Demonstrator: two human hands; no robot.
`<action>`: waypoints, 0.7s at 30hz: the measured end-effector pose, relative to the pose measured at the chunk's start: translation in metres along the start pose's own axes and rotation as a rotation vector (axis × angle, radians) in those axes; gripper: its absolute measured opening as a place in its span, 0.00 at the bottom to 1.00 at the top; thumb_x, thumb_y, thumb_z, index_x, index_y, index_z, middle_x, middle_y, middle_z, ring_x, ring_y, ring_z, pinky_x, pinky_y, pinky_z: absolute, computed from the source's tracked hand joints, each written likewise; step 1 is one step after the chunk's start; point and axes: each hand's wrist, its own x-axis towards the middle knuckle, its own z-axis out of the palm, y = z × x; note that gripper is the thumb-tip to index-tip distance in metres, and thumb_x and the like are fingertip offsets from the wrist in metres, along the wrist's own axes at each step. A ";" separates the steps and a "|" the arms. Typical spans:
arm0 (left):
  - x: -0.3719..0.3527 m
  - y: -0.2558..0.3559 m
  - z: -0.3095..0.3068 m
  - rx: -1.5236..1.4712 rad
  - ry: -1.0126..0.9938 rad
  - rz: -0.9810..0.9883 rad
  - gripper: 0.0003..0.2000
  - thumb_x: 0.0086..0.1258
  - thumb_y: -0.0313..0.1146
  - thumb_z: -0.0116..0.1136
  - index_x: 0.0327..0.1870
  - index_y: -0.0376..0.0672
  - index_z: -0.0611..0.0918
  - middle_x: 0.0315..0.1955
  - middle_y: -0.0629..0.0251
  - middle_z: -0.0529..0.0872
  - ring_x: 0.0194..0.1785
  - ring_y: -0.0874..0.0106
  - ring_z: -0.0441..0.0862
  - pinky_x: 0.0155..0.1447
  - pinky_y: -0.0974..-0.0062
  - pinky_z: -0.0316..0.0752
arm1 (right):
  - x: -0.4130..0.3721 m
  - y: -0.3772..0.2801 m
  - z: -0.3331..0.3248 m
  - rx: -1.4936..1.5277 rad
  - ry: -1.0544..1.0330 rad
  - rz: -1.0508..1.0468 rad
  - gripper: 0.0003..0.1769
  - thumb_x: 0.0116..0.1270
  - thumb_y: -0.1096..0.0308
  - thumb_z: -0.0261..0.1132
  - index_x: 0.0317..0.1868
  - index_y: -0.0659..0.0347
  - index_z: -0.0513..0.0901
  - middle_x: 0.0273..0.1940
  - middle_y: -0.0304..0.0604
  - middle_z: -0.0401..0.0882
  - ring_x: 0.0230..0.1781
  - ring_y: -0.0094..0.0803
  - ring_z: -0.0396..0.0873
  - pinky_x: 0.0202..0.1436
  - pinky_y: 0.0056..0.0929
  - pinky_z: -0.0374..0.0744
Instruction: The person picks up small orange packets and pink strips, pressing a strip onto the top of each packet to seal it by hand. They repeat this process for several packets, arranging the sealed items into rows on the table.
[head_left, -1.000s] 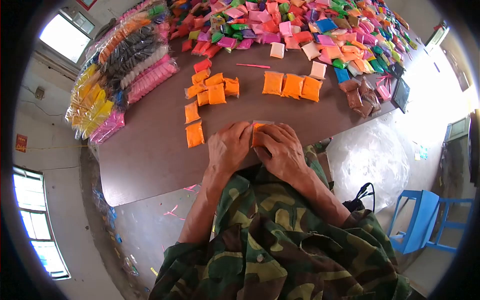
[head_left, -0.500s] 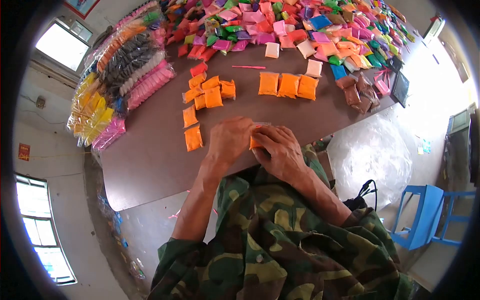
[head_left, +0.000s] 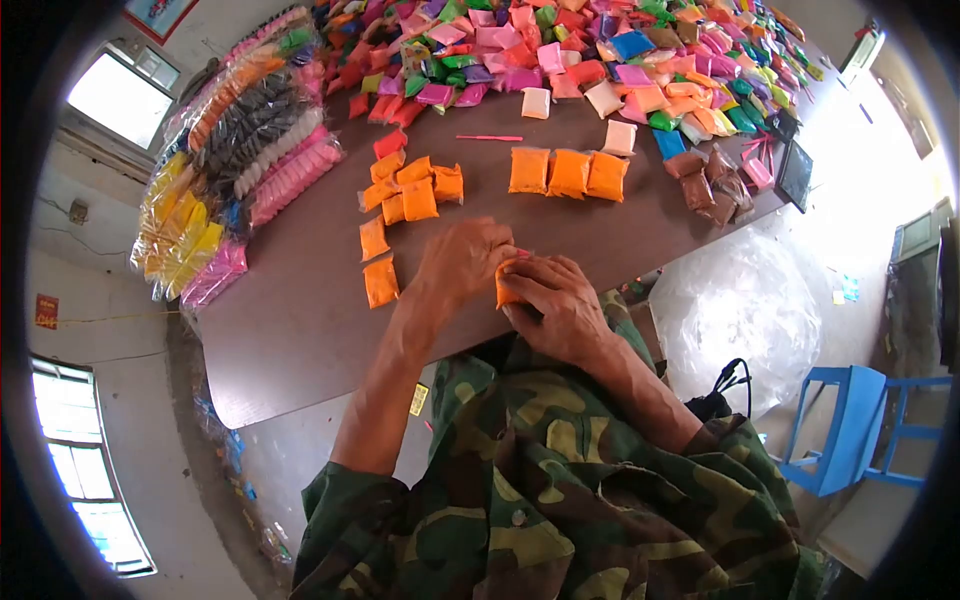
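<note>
My right hand (head_left: 562, 308) is closed on a small orange packet (head_left: 506, 288) at the table's near edge, its fingers covering most of it. Just to the left, my left hand (head_left: 465, 258) is closed, fingertips drawn together close to the packet's top edge. A bit of reddish pink shows between the hands; what the left fingers pinch is hidden. Beyond them lies a row of three orange packets (head_left: 568, 174). More orange packets (head_left: 420, 198) form a cluster on the left, with two single ones (head_left: 380, 282) below it.
A large heap of coloured packets (head_left: 500, 50) covers the table's far side. Bagged stacks (head_left: 265, 150) stand at the left. Brown packets (head_left: 712, 185) and a dark flat device (head_left: 796, 175) lie at the right. A pink stick (head_left: 489, 138) lies mid-table. A blue stool (head_left: 835, 430) stands on the floor.
My left hand has risen slightly, its fingers lifting off the packet's clear top edge. My right hand stays around the orange packet. The view has shifted a little.
</note>
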 end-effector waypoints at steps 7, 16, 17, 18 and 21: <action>0.007 -0.002 0.003 -0.050 -0.035 0.053 0.11 0.76 0.41 0.68 0.42 0.43 0.91 0.36 0.55 0.88 0.42 0.50 0.88 0.45 0.52 0.80 | -0.001 0.001 -0.002 0.043 0.019 0.006 0.20 0.58 0.72 0.80 0.53 0.60 0.92 0.57 0.46 0.92 0.60 0.47 0.89 0.69 0.49 0.82; 0.005 -0.003 -0.001 0.038 0.030 -0.015 0.11 0.76 0.41 0.68 0.42 0.42 0.90 0.38 0.55 0.89 0.42 0.50 0.88 0.46 0.53 0.80 | 0.001 0.001 -0.004 0.058 0.016 -0.014 0.20 0.58 0.72 0.80 0.53 0.60 0.92 0.55 0.46 0.91 0.60 0.47 0.89 0.68 0.49 0.82; -0.001 -0.001 -0.006 0.013 0.005 -0.020 0.11 0.77 0.41 0.68 0.43 0.41 0.90 0.38 0.55 0.89 0.42 0.51 0.88 0.47 0.53 0.80 | 0.000 0.000 -0.003 0.066 0.012 -0.005 0.20 0.57 0.72 0.80 0.53 0.60 0.92 0.55 0.45 0.91 0.60 0.47 0.89 0.68 0.49 0.82; -0.007 0.000 -0.009 -0.009 -0.017 -0.026 0.12 0.77 0.41 0.68 0.43 0.41 0.90 0.39 0.55 0.90 0.43 0.51 0.88 0.47 0.54 0.80 | -0.001 0.001 -0.002 0.062 0.008 -0.010 0.20 0.59 0.72 0.80 0.53 0.60 0.91 0.56 0.46 0.91 0.61 0.47 0.88 0.69 0.49 0.82; -0.021 -0.009 -0.006 0.027 0.068 -0.020 0.11 0.77 0.39 0.68 0.42 0.39 0.90 0.36 0.55 0.90 0.42 0.51 0.88 0.47 0.55 0.80 | 0.000 0.001 -0.001 0.054 0.004 -0.026 0.20 0.59 0.72 0.79 0.53 0.60 0.90 0.57 0.46 0.90 0.61 0.48 0.88 0.70 0.49 0.81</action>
